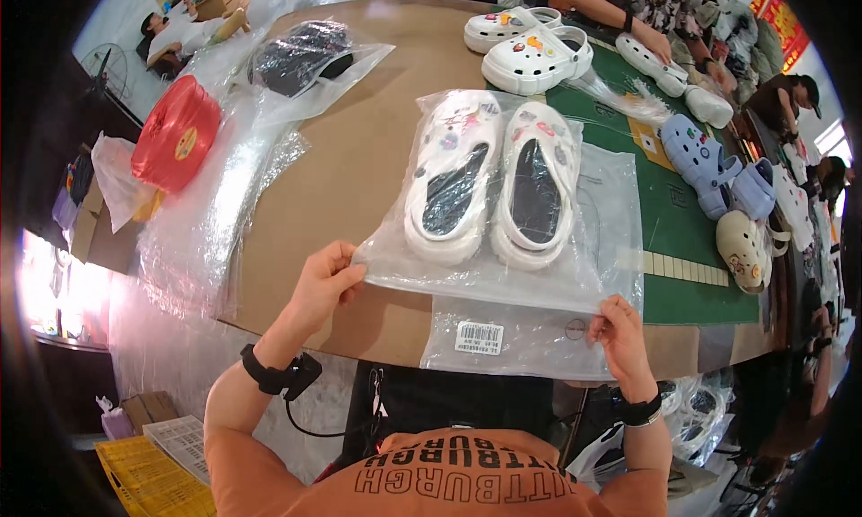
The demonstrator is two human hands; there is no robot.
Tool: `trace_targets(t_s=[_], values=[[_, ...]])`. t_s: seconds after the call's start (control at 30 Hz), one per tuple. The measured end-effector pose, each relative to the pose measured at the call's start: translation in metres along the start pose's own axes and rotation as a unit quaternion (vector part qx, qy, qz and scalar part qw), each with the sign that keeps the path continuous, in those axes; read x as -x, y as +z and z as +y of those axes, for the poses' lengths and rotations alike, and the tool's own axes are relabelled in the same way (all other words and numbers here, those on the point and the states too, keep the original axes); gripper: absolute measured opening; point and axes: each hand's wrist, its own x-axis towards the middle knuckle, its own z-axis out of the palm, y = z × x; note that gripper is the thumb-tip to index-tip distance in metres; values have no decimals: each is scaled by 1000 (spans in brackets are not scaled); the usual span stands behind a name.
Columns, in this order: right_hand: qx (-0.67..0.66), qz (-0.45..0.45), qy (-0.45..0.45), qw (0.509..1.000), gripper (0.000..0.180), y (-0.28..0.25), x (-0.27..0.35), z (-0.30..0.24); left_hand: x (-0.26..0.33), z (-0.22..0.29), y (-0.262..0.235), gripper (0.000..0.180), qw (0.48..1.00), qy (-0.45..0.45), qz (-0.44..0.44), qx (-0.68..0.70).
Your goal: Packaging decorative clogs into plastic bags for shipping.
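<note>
A clear plastic bag [386, 257] lies on the table before me with a pair of white clogs [460, 171] inside. The clogs have dark insoles and small charms, and their heels point toward me. My left hand [330, 279] pinches the near left corner of this bag. At the near right corner, my right hand [618, 324] has its fingers closed on the bag's edge. Beneath the filled bag lies another translucent bag [539, 342] with a white barcode label [479, 337] near its lower edge.
White clogs [537, 59] stand at the far side, near a co-worker's hand [654, 46]. Blue clogs [696, 162] and a cream clog [743, 252] sit right on the green mat [691, 302]. A red spool [177, 133] and a bagged dark item [301, 59] lie left.
</note>
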Motion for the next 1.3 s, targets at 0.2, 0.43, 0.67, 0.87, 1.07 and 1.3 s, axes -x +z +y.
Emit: trace_targets(t_s=[0.2,0.43,0.67,0.87,1.07,1.3], values=[[57,-13,61,996,12,-7,-3,-9,4,9,13,56,999,2,-25,-44],[256,-78,80,960,92,23,-28,-53,1,17,25,60,995,10,54,84],[319,-117,38,940,111,55,-57,-51,-11,14,33,63,998,59,-6,5],[146,-157,-51,975,86,54,-94,-6,-11,15,39,66,997,79,-12,22],[249,-140,201,937,54,59,-55,-46,-12,15,42,57,999,30,-38,20],[54,-296,108,948,38,59,-102,23,-43,-10,20,43,992,-32,-98,68]])
